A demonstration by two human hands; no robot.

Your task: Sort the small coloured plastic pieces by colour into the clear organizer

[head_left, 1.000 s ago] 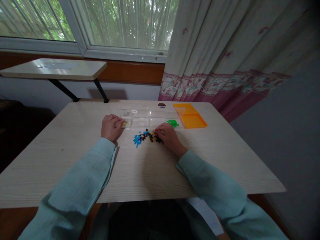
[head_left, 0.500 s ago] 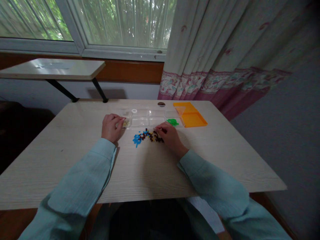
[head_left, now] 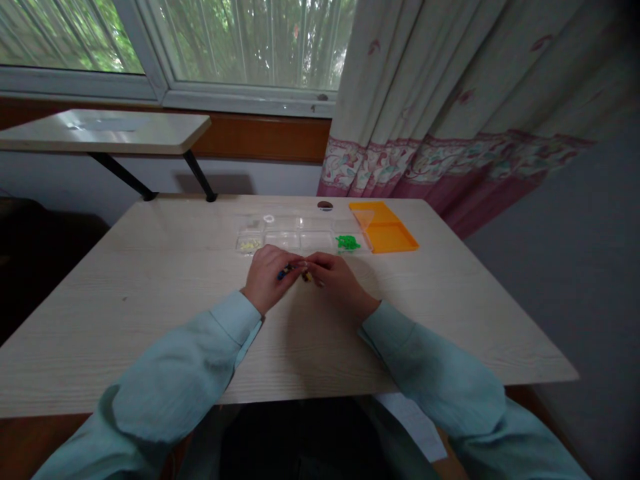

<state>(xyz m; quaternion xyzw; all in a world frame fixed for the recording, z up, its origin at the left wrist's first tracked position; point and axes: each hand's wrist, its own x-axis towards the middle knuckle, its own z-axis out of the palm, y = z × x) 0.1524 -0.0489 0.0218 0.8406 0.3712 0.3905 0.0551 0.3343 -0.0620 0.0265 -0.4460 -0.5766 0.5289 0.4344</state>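
My left hand point(head_left: 271, 275) and my right hand point(head_left: 341, 281) meet fingertip to fingertip over a pile of small plastic pieces point(head_left: 306, 275), mostly hidden beneath them. Blue, dark and yellow bits show between the fingers. Both hands are closed in a pinch; whatever lies in the fingertips is too small to make out. Just behind the hands is a clear plastic compartment box point(head_left: 316, 241). Pale yellow pieces point(head_left: 249, 246) lie in its front left compartment and green pieces point(head_left: 347, 243) in its front right one.
An orange tray-like lid point(head_left: 393, 236) lies against the box's right end. A dark round spot point(head_left: 325, 205) marks the table's back. At the back left, a raised white shelf point(head_left: 105, 131) stands on black legs. A curtain point(head_left: 400, 127) hangs behind the table on the right.
My left hand has moved right and nearer, from the box's left compartment to the pile, meeting my right hand. My right hand stays near the pile, which is now largely covered.
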